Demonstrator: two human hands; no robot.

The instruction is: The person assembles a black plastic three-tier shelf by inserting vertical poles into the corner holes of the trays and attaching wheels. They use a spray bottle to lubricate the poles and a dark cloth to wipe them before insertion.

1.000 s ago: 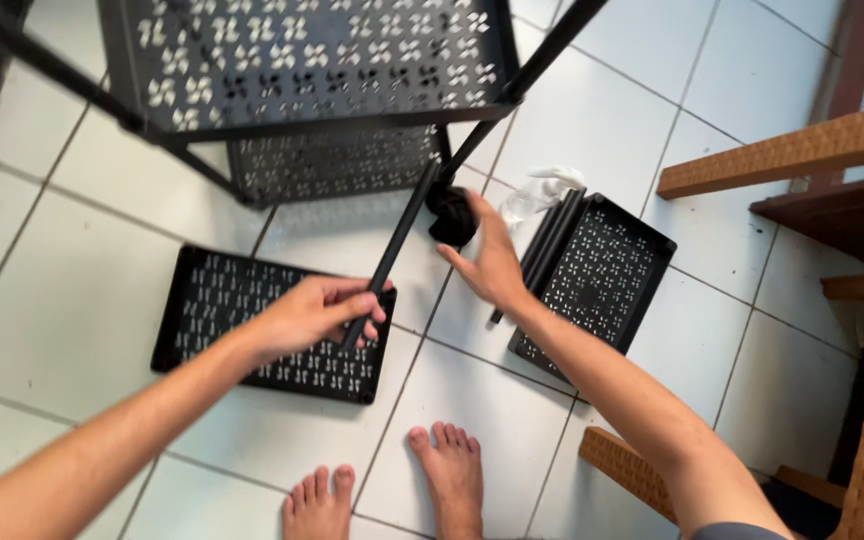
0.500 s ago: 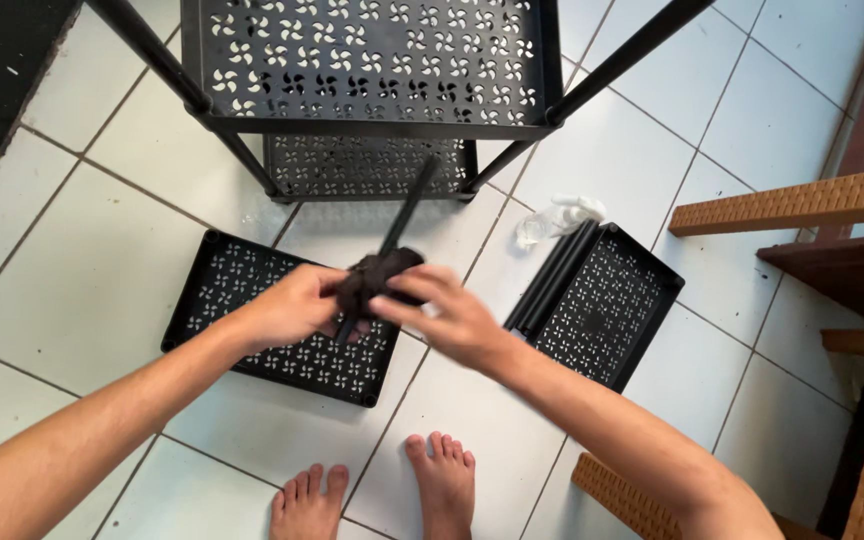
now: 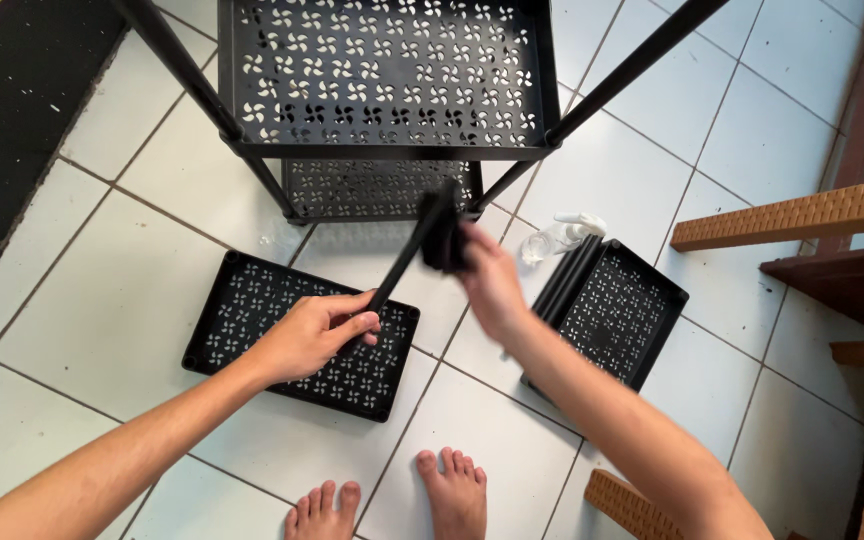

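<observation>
Bare feet (image 3: pixel 392 500) stand on the white tiled floor (image 3: pixel 72 300) at six o'clock, right under the work. Slipping looks like the main risk: the thin black rod (image 3: pixel 407 255) is held only at its lower end, so a hard rub near the top could lever it loose and drop it toward the toes or the perforated black plastic tray (image 3: pixel 297 335) beneath. The left hand (image 3: pixel 312 335), at about seven o'clock, has its fingers curled tight around the rod's lower end. The right hand (image 3: pixel 487 280), near centre, is pressed closed on a dark crumpled cloth (image 3: pixel 442 235) against the rod's upper part. At three o'clock a second perforated black tray (image 3: pixel 622 310) lies with spare rods and a clear plastic bag (image 3: pixel 557 235). At twelve o'clock stands the assembled black tiered rack (image 3: pixel 387 75).
</observation>
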